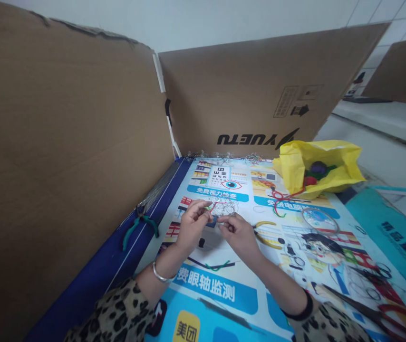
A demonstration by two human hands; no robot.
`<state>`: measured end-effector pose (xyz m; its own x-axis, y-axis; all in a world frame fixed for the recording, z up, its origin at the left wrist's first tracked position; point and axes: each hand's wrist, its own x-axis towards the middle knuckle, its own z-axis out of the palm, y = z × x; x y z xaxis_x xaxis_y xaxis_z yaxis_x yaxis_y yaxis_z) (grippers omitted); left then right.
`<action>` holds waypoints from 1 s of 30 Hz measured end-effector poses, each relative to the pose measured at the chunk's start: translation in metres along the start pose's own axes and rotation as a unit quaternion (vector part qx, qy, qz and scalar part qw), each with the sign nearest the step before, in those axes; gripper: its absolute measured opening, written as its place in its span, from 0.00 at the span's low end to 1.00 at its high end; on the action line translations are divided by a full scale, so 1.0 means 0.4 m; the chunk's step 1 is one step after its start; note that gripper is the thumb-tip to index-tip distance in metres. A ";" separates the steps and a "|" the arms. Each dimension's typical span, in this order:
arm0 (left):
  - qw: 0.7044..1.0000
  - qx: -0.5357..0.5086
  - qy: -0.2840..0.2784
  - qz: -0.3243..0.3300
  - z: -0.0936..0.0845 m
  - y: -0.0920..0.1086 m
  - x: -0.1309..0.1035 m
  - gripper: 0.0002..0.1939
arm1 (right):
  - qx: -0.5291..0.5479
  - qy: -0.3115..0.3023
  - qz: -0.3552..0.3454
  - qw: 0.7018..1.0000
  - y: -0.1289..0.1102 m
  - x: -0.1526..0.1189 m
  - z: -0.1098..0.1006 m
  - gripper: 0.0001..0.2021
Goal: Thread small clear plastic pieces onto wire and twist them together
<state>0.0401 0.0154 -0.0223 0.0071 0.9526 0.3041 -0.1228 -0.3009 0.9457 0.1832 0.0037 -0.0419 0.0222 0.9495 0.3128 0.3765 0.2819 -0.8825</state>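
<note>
A wire tangle (228,207) sits just beyond the left hand (193,222), which appears to pinch its near edge — the right hand's (237,232) grip I cannot tell. Fine wirework seems underway, next needing steady fingertips; yellow-handled pliers (270,244) lie rightward.

a work surface is covered by a printed sheet (213,287), on which a yellow bag (291,172) is placed. left of the bag, wire pieces (227,156) are laid. nearer and leftward, yellow-handled pliers (271,244) are positioned; farther left, teal-handled pliers (130,232). nearer and rightward, red-handled scissors (372,313) are set.
</note>
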 end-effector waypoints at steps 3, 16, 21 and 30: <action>1.000 0.003 -0.005 0.002 -0.002 -0.002 0.000 0.10 | 0.003 0.000 0.003 1.000 -0.002 0.000 -0.001 0.08; 1.000 0.009 -0.010 0.011 -0.005 -0.006 0.000 0.11 | 0.029 0.001 0.005 1.000 -0.003 -0.004 0.001 0.05; 1.000 0.004 0.002 0.011 -0.002 -0.003 0.001 0.10 | 0.054 0.016 0.015 0.998 -0.005 -0.006 -0.002 0.03; 0.999 0.027 -0.006 0.021 -0.007 -0.018 -0.003 0.11 | 0.071 0.033 0.017 0.997 -0.020 -0.005 -0.014 0.05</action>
<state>0.0382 0.0166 -0.0298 0.0145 0.9385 0.3451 -0.0692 -0.3433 0.9367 0.1853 -0.0012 -0.0335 0.0963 0.9492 0.2994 0.2387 0.2701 -0.9328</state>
